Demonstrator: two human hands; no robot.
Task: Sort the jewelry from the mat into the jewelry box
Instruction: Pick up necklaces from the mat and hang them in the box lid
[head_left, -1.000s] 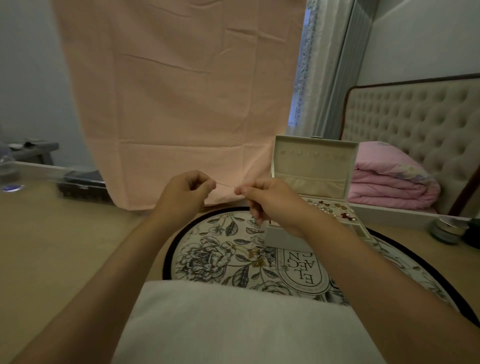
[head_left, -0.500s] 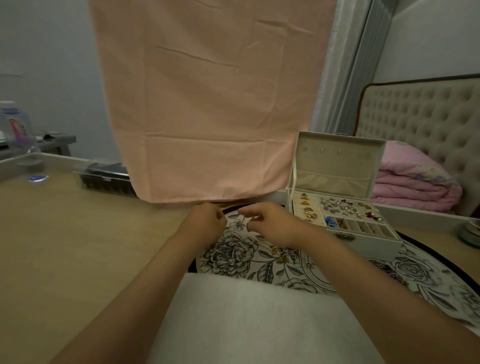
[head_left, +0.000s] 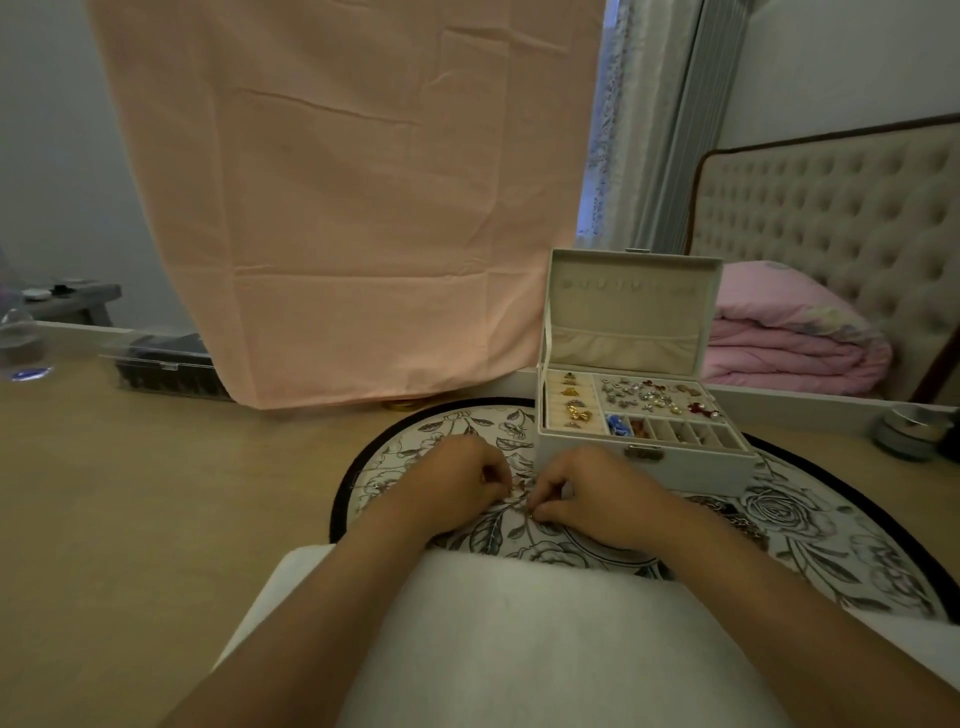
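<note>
Two hands sit low on the mat, knuckles up and close together at your 12 o'clock; your right hand has thumb and forefinger curled in a pinch on a small gold piece lying on the print between them; your left hand is curled too, its tips at the same spot, but I cannot tell whether it grips anything or only steadies.

The box stands open on the mat at 1 o'clock from your hands, just beyond the right knuckles, lid upright; ring rolls on its 9 o'clock side carry gold pieces; studs crowd its far right part; most of the narrow slots along the front look free.

Risks, as I judge them: the piece is tiny and the light dim, so a loose pinch could drop it into the busy floral print, where it would be hard to find; it may lie against others hidden under your fingers, so a lift could drag or tangle them; the cushion at 6 o'clock overlaps the mat, and anything flicked toward you could slide beneath it; the box's front wall is near your right wrist, so a hasty swing to 1 o'clock could knock it; the slots are narrow, so a high release could land the piece in the wrong one.
</note>
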